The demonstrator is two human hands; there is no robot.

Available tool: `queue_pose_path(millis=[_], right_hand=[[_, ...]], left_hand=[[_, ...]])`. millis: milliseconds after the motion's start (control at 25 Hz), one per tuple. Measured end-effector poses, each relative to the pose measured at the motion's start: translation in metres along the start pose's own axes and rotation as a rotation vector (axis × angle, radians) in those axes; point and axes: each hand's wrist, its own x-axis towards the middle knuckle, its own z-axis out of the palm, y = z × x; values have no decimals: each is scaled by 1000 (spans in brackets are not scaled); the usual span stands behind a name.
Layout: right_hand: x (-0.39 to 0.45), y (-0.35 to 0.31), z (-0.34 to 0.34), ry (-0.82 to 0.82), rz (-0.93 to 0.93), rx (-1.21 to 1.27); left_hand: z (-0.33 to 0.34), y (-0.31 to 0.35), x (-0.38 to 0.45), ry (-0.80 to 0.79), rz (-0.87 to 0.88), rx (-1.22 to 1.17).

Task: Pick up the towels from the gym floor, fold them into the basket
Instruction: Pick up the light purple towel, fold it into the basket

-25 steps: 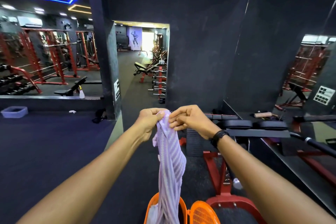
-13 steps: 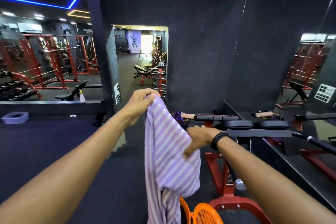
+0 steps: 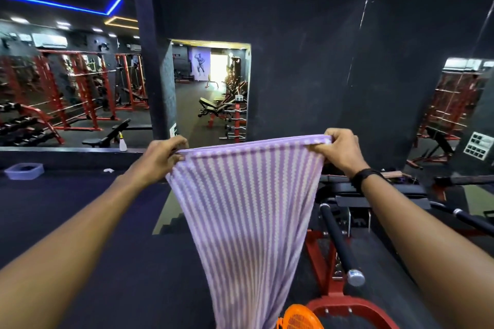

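Note:
A purple and white striped towel point(image 3: 246, 211) hangs spread out in front of me, stretched taut along its top edge. My left hand point(image 3: 160, 156) pinches the top left corner and my right hand point(image 3: 338, 148) pinches the top right corner, both at chest height. The towel narrows downward and runs out of the frame at the bottom. An orange basket point(image 3: 300, 318) shows partly at the bottom edge, just right of the towel's lower end; most of it is hidden.
A red and black weight bench with a barbell point(image 3: 340, 243) stands close on the right. A lilac tub point(image 3: 24, 170) and a small white scrap point(image 3: 108, 170) lie on the dark floor at left. Mirrors, red racks and a doorway fill the back.
My right hand has slid along the towel's edge and moved up and to the right. The bunched towel is now spread wide between both hands.

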Motion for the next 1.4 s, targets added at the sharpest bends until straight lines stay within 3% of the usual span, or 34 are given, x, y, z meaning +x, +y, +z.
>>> queue_pose_path(millis=[80, 160, 200, 320, 360, 400, 520, 560, 640, 760, 800, 840, 880, 960, 1000, 1040, 1120, 1160, 1200, 1280, 1320, 1400], right_hand=[[-2, -4, 1, 51, -27, 16], [-4, -3, 0, -17, 4, 96], [-9, -1, 0, -122, 37, 142], [-28, -1, -8, -564, 170, 143], [-27, -4, -16, -669, 177, 111], [-21, -10, -25, -673, 159, 134], [5, -36, -54, -351, 110, 604], [6, -41, -53, -381, 123, 679], [-12, -34, -30, -484, 186, 588], [-32, -7, -10, -181, 299, 576], [-31, 5, -12, -84, 341, 576], [-31, 12, -17, -66, 369, 576], [-30, 18, -24, -131, 380, 554], [-29, 17, -33, -409, 404, 372], [-25, 14, -37, -543, 380, 288], [-21, 7, -41, -598, 331, 311], [-9, -6, -47, -548, 282, 607], [-6, -10, -45, -566, 296, 697], [-15, -10, -38, -653, 332, 677], [-39, 6, -20, -838, 406, 499], [-51, 13, -13, -845, 423, 458], [-58, 31, -9, -698, 438, 501]], left_hand=[[3, 7, 1, 116, -37, 18], [8, 6, 4, 201, -199, -3], [12, 5, 3, 119, -280, -7], [15, 12, 1, -460, -382, -19], [10, 24, 4, -582, -362, -108], [4, 39, 11, -563, -330, -285], [-21, 81, 36, -75, -229, -1063], [-19, 88, 40, -79, -219, -1133], [3, 92, 35, -180, -277, -977], [27, 76, 25, 62, -361, -975], [24, 65, 23, 103, -397, -923], [18, 56, 19, 37, -419, -802], [12, 45, 16, -116, -442, -676], [5, 41, 11, -453, -493, -451], [3, 44, 10, -539, -497, -425], [1, 50, 11, -528, -479, -508], [2, 62, 15, -266, -460, -970], [5, 66, 16, -236, -447, -1144], [13, 68, 10, -301, -451, -1176], [30, 62, -5, -474, -439, -1025], [37, 59, -11, -483, -446, -957], [43, 39, -13, -364, -483, -928]])
